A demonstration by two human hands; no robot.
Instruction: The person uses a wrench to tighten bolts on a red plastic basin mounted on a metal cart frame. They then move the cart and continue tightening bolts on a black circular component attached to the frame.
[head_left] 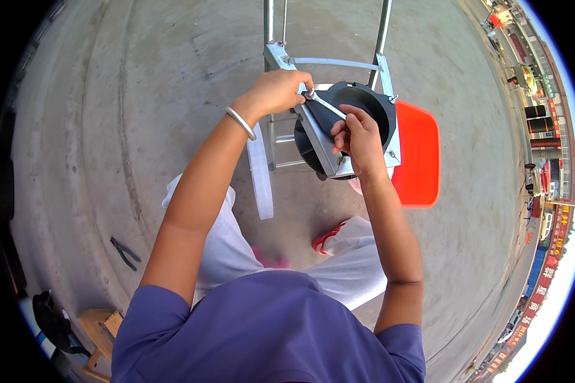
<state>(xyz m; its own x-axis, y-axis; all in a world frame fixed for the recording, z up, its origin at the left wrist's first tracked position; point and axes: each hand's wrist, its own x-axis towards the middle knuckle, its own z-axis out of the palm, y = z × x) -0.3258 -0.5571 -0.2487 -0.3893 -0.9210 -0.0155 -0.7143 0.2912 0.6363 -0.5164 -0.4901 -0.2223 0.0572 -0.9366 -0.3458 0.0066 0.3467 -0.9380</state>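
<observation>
A grey metal frame [321, 142] carries a round black housing [363, 101] and stands on the concrete in front of me. My left hand [278, 89] grips the frame's upper left corner, next to the head of a silver wrench [326, 105]. My right hand [358, 137] is closed on the wrench's handle, over the black housing. A silver bangle [241, 122] sits on my left wrist. The bolt under the wrench head is hidden by my fingers.
A red plastic stool [417, 153] stands just right of the frame. A translucent strap [260, 175] hangs from it on the left. Black pliers [125, 253] lie on the concrete at the left. A wooden box [99, 330] and a dark bag [50, 317] sit at the lower left.
</observation>
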